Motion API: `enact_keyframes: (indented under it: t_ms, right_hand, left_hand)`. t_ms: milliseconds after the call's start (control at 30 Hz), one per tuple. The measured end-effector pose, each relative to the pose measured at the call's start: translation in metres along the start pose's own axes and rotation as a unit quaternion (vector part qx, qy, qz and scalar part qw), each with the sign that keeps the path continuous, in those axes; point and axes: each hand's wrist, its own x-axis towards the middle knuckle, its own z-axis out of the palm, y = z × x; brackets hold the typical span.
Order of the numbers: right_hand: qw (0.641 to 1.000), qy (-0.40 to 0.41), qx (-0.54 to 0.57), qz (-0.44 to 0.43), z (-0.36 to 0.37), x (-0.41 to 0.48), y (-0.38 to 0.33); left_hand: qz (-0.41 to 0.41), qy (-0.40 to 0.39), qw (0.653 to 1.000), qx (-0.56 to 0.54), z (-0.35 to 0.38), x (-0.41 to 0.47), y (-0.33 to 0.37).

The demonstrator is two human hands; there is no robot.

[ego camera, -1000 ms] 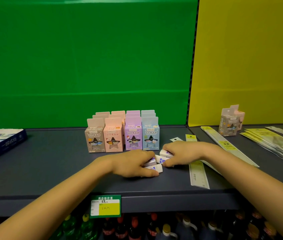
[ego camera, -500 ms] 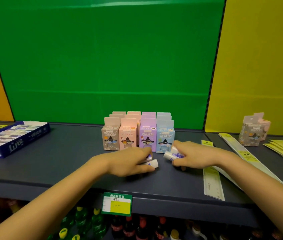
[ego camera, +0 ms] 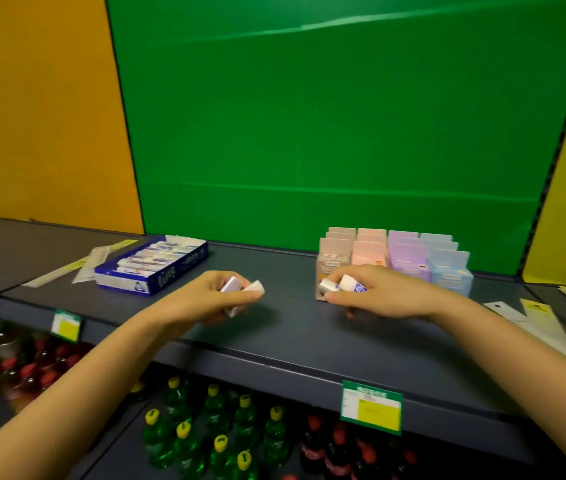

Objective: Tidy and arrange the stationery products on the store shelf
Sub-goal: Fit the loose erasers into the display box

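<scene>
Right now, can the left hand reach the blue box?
Probably yes. The blue box lies just left of the left hand, with only bare shelf between. The hand grips erasers, so it could hardly grab the box itself.

the shelf (ego camera: 302,341) looks matt, the boxes (ego camera: 408,258) cardboard.

1 second ago the 2 hands were close together, pressing a small pile of white erasers (ego camera: 244,289) down on the shelf (ego camera: 309,344), at 6 o'clock from the pastel boxes (ego camera: 408,258). Now the hands are apart and the pile is picked up. The left hand (ego camera: 210,299) has gone toward 9 o'clock, closer to the blue box (ego camera: 157,271), gripping some. The right hand (ego camera: 380,296) grips the rest at 7 o'clock from the boxes. The view has swung left.
</scene>
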Motion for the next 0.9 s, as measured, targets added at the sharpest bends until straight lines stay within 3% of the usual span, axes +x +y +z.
enact_keyframes:
  t_ms: [400, 533, 900]
  right_hand:
    - [0.997, 0.03, 0.075, 0.021, 0.105, 0.098, -0.117]
    - [0.996, 0.036, 0.079, 0.024, 0.123, 0.126, -0.149]
    - [0.997, 0.076, 0.0, -0.001, 0.126, 0.209, -0.176]
  left_hand:
    - [-0.146, 0.104, 0.971, -0.155, -0.16, -0.063, -0.107]
    - [-0.131, 0.107, 0.966, -0.193, -0.195, -0.065, -0.126]
    - [-0.033, 0.102, 0.986, -0.127, -0.252, -0.027, -0.14]
